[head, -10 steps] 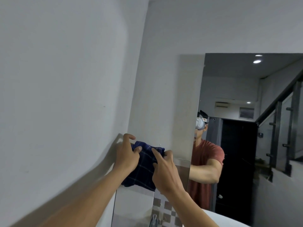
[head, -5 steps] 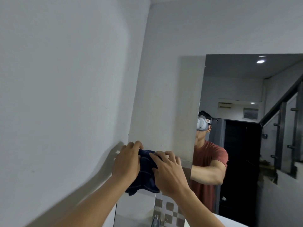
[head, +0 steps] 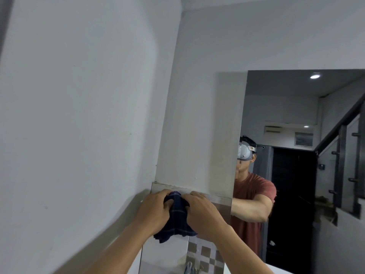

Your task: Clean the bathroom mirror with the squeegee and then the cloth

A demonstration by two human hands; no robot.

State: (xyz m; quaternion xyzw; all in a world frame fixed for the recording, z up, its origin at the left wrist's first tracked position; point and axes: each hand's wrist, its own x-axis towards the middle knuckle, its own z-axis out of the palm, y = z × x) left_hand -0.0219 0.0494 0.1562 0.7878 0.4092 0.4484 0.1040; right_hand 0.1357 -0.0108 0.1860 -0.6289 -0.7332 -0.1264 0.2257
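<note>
Where the two forearms converge at the lower centre, entries run near to far.

Left hand (head: 156, 209): fingers curled closed on the left side of the cloth.

Right hand (head: 203, 211): fingers likewise closed on its right side; both hands at about equal reach.

Cloth (head: 177, 216): dark blue, pale check lines, bunched between the hands, long axis roughly vertical, loose end hanging below them. Held against the tiled wall strip (head: 164, 252), left of the glass.

Mirror (head: 296, 155): lies to the right of the cloth, so the right hand is nearer; wiping likely calls for a rightward move.

Squeegee: not in view.
</note>
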